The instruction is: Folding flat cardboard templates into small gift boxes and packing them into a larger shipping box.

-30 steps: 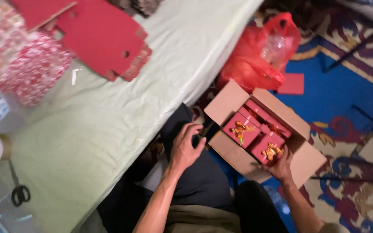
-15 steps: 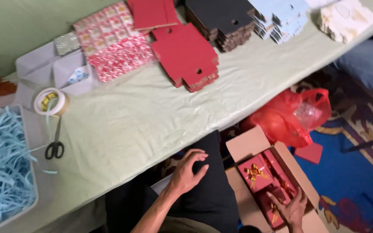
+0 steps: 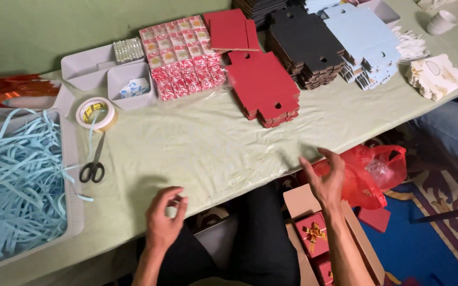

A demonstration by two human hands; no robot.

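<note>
At the far left a grey tray (image 3: 72, 175) full of pale blue paper shreds (image 3: 14, 185) runs off the frame edge, so its full extent cannot be seen, and behind it a coil of orange ribbon (image 3: 3, 90) lies partly cut off as well. Just right of the tray, black-handled scissors (image 3: 94, 161) lie on the desk (image 3: 213, 143) below a roll of tape (image 3: 96, 113). Nearer the person, the left hand (image 3: 164, 220) hovers at the desk's front edge, empty, its fingers loosely curled and apart; whether it touches the cloth cannot be told. Behind, in the middle of the desk, sit patterned red wrapping sheets (image 3: 181, 58), a stack of flat red box blanks (image 3: 263, 90), then black blanks (image 3: 306, 45) and light blue blanks (image 3: 361, 34), the back stacks clipped by the top of the frame. The right hand (image 3: 327, 180) is raised just off the desk's front edge, open wide with fingers spread, holding nothing. Directly below it, on the floor, an open cardboard box (image 3: 298, 204) holds small red gift boxes (image 3: 314, 235) with gold bows, partly hidden by the forearm and cut by the bottom edge. Beside it lies a red plastic bag (image 3: 377, 169), its contents hard to make out.
</note>
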